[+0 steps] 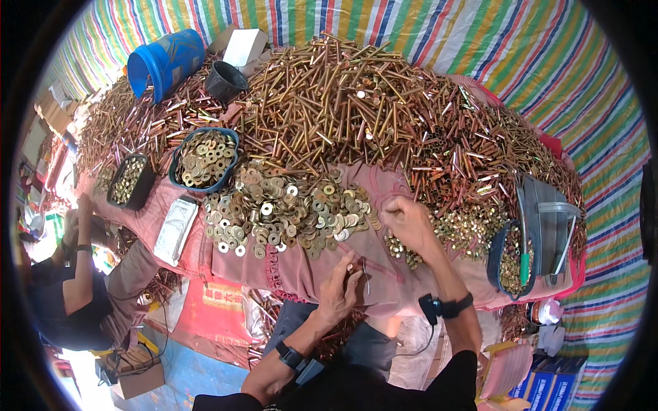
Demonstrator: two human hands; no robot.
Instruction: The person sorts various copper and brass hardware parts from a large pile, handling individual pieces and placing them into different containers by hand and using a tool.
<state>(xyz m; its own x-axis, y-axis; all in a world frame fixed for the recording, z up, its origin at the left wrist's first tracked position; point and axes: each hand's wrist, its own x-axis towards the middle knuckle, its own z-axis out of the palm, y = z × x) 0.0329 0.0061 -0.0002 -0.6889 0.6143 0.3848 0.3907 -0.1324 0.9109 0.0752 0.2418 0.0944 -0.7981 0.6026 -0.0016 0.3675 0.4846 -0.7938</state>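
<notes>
My left hand (pixel 339 291) is closed in front of me, over the pink cloth (pixel 308 270). Between its fingers shows the end of a brass-coloured metal piece (pixel 350 268), its kind too small to tell. A thin grey rod (pixel 367 279) stands beside the fingertips. Farther right, my right hand (pixel 408 220) has its fingers bent together at the right edge of a heap of flat washers (pixel 288 209); whatever they pinch is hidden. Small brass-coloured nuts (pixel 459 229) lie just to the right of that hand.
Behind rises a large heap of brass-coloured metal rods (pixel 343 96). A blue bucket (pixel 171 63) and a black pot (pixel 225 81) rest on it. A washer bin (pixel 204 159), a silver packet (pixel 177 229) and a nut-filled tub (pixel 513 264) flank the cloth. Another person (pixel 75 288) sits left.
</notes>
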